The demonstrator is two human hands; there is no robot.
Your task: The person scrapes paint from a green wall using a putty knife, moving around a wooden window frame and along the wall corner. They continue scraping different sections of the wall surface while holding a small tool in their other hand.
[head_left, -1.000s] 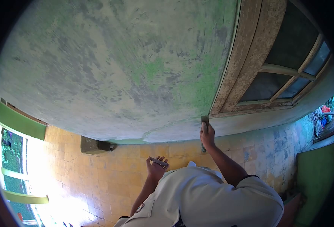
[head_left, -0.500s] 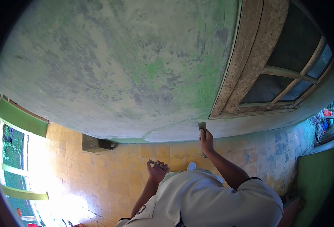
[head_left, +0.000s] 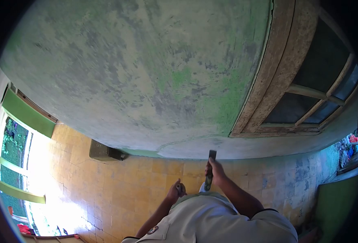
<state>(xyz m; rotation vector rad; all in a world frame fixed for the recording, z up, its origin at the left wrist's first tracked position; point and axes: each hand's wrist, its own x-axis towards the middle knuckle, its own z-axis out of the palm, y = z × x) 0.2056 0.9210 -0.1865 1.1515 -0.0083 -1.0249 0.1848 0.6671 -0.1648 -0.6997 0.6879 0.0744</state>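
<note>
My right hand (head_left: pixel 214 171) is closed round the handle of a flat-bladed scraper (head_left: pixel 212 154), whose blade points toward the wall (head_left: pixel 146 81). Patchy grey filler and green paint cover that wall. Lower and to the left, my left hand (head_left: pixel 176 190) has its fingers wrapped round a small grey object, seen end-on and too small to name. Both hands are in front of my light shirt, apart from each other.
A wooden-framed window (head_left: pixel 296 101) is set in the wall at the upper right. A dark block-like box (head_left: pixel 102 150) stands on the yellow tiled floor (head_left: pixel 126 190) against the wall. A green panel (head_left: pixel 341 202) rises at the lower right.
My right hand has moved down and left with the scraper, whose handle now shows. My left hand has turned and shifted slightly right and down. The view has tilted a little.
</note>
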